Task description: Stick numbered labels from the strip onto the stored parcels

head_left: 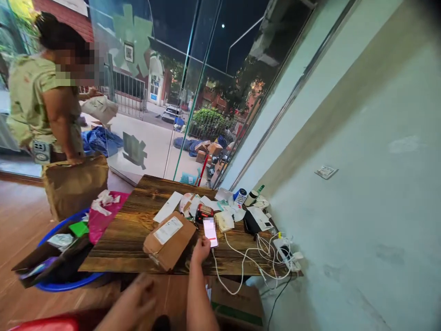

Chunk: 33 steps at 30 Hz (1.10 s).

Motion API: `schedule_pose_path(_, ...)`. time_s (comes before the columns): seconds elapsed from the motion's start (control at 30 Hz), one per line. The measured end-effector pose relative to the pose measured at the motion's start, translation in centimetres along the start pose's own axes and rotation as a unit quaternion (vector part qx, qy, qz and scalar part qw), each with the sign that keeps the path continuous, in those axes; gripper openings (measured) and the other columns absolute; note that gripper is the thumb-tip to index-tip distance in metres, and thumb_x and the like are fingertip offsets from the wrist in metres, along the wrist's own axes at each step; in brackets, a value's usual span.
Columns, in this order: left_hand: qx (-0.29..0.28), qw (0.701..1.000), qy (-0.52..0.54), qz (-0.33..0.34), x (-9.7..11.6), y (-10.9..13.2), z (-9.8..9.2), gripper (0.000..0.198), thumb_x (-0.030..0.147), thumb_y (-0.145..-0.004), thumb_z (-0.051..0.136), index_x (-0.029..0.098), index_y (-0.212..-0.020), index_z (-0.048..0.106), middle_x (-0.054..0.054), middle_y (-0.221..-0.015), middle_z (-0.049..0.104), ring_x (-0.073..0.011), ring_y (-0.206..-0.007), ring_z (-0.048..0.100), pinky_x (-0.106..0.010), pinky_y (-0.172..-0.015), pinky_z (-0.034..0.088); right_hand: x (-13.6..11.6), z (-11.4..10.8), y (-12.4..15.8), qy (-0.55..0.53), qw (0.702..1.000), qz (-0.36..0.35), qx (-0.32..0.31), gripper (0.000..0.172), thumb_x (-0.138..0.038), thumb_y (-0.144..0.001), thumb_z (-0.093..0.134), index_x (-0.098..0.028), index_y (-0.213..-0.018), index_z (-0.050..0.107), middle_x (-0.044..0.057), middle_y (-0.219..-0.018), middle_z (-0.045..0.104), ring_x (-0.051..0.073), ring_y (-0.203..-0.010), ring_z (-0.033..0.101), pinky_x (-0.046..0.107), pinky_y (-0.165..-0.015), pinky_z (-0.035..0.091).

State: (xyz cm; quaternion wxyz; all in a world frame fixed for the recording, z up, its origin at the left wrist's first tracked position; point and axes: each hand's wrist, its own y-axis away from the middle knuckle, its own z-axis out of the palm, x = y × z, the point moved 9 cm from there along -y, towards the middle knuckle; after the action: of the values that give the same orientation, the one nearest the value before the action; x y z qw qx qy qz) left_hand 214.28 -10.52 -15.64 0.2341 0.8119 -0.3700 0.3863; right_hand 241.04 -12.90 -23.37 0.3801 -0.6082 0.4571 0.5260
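Note:
My right hand (pixel 201 249) is at the lower left edge of a phone (pixel 210 231) with a lit screen, fingers curled; whether it grips anything is hidden. A white cable runs from the phone's lower end. My left hand (pixel 142 290) hangs in front of the table's near edge, smeared by motion. Between the hands and the far side lies a brown cardboard box (pixel 170 240) with a white label, just left of the phone. Behind the phone sits a black and orange device (pixel 204 212) beside loose papers.
The wooden table (pixel 138 220) meets the wall at right, where white cables (pixel 243 266) tangle near a power strip. A blue basket (pixel 65 286) holds waste at left. Another person (pixel 44 99) stands there with a large brown package (pixel 77 184). A carton (pixel 237 301) sits below.

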Motion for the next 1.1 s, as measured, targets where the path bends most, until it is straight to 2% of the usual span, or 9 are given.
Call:
schedule_pose_path(0.1, 0.109, 0.966, -0.212, -0.101, -1.8, -6.6, -2.6, 0.077, 0.017, -0.054, 0.06, 0.006, -0.129, 0.051, -0.027, -0.135, 0.044, -0.0389, -0.127, 0.041, -0.046, -0.105, 0.032, 1.0, -4.7, -4.8, 0.17, 0.985, 0.021, 0.023, 0.054, -0.018, -0.072, 0.067, -0.007, -0.121, 0.048, 0.023, -0.13, 0.049, 0.034, -0.124, 0.043, 0.051, -0.105, 0.032)
schedule_pose_path(0.2, 0.091, 0.922, -0.327, -0.186, -4.5, -10.2, -3.2, 0.094, 0.017, -0.049, 0.06, 0.011, -0.14, 0.038, -0.029, -0.146, 0.029, -0.0454, -0.135, 0.027, -0.056, -0.103, 0.027, 1.8, -4.8, -7.4, 0.272, 0.961, 0.015, -0.05, 0.085, -0.011, -0.05, 0.075, 0.0, -0.128, 0.041, 0.031, -0.134, 0.045, 0.042, -0.128, 0.038, 0.049, -0.106, 0.031)
schedule_pose_path(0.37, -0.028, 0.926, -0.32, -0.197, -6.3, -10.3, -0.4, 0.096, 0.027, -0.052, 0.061, 0.011, -0.143, 0.033, -0.028, -0.134, 0.043, -0.042, -0.123, 0.045, -0.048, -0.102, 0.031, 3.0, -3.3, -8.5, 0.315, 0.932, 0.012, -0.177, 0.082, -0.012, -0.047, 0.072, 0.0, -0.124, 0.044, 0.028, -0.115, 0.061, 0.04, -0.101, 0.061, 0.046, -0.087, 0.046)
schedule_pose_path(0.47, 0.034, 0.924, -0.296, -0.239, -5.3, -9.1, 1.3, 0.083, 0.035, -0.06, 0.059, 0.01, -0.137, 0.042, -0.025, -0.128, 0.049, -0.0438, -0.124, 0.042, -0.053, -0.101, 0.031, 2.3, -4.3, -7.3, 0.284, 0.938, 0.019, -0.197, 0.073, -0.016, -0.051, 0.069, -0.004, -0.119, 0.045, 0.023, -0.106, 0.065, 0.036, -0.094, 0.065, 0.043, -0.08, 0.049)
schedule_pose_path(0.57, 0.154, 0.96, -0.134, -0.192, -0.9, -9.5, 4.3, 0.067, 0.043, -0.071, 0.051, 0.011, -0.129, 0.05, -0.021, -0.139, 0.039, -0.0379, -0.137, 0.024, -0.05, -0.112, 0.02, 0.2, -5.5, -4.6, 0.218, 0.949, 0.024, -0.226, 0.062, -0.019, -0.054, 0.067, -0.013, -0.112, 0.045, 0.012, -0.096, 0.07, 0.026, -0.082, 0.067, 0.033, -0.072, 0.053)
schedule_pose_path(0.63, 0.076, 0.971, 0.149, -0.169, 2.1, -10.7, 9.0, 0.069, 0.049, -0.077, 0.047, 0.017, -0.138, 0.038, -0.015, -0.143, 0.04, -0.0304, -0.135, 0.033, -0.046, -0.111, 0.026, -1.7, -5.9, -2.5, 0.129, 0.959, 0.02, -0.253, 0.058, -0.018, -0.053, 0.067, -0.018, -0.107, 0.045, 0.007, -0.096, 0.07, 0.021, -0.081, 0.067, 0.029, -0.072, 0.053)
schedule_pose_path(0.73, -0.087, 0.827, 0.529, -0.172, 7.9, -11.4, 14.3, 0.081, 0.038, -0.075, 0.054, 0.033, -0.145, 0.014, -0.008, -0.146, 0.038, -0.0283, -0.125, 0.047, -0.047, -0.098, 0.043, -4.5, -6.5, 0.0, -0.054, 0.957, 0.032, -0.284, 0.058, -0.022, -0.053, 0.071, -0.02, -0.105, 0.046, 0.007, -0.097, 0.071, 0.023, -0.084, 0.067, 0.033, -0.075, 0.053)
schedule_pose_path(0.83, -0.127, 0.739, 0.646, -0.147, 11.1, -11.2, 14.1, 0.105, 0.016, -0.067, 0.061, 0.044, -0.144, -0.005, -0.004, -0.145, 0.04, -0.0252, -0.118, 0.053, -0.044, -0.093, 0.046, -5.4, -7.3, 1.4, -0.15, 0.939, 0.097, -0.293, 0.053, -0.04, -0.066, 0.069, -0.02, -0.112, 0.05, 0.008, -0.108, 0.069, 0.025, -0.097, 0.065, 0.037, -0.084, 0.052)
schedule_pose_path(1.1, -0.142, 0.732, 0.654, -0.124, 10.3, -9.4, 12.2, 0.118, 0.01, -0.063, 0.064, 0.047, -0.14, -0.018, -0.004, -0.146, 0.04, -0.0269, -0.116, 0.053, -0.045, -0.09, 0.048, -6.7, -9.2, 3.3, -0.207, 0.932, 0.165, -0.246, 0.059, -0.065, -0.074, 0.056, -0.024, -0.116, 0.058, 0.006, -0.121, 0.065, 0.026, -0.115, 0.057, 0.037, -0.094, 0.048)
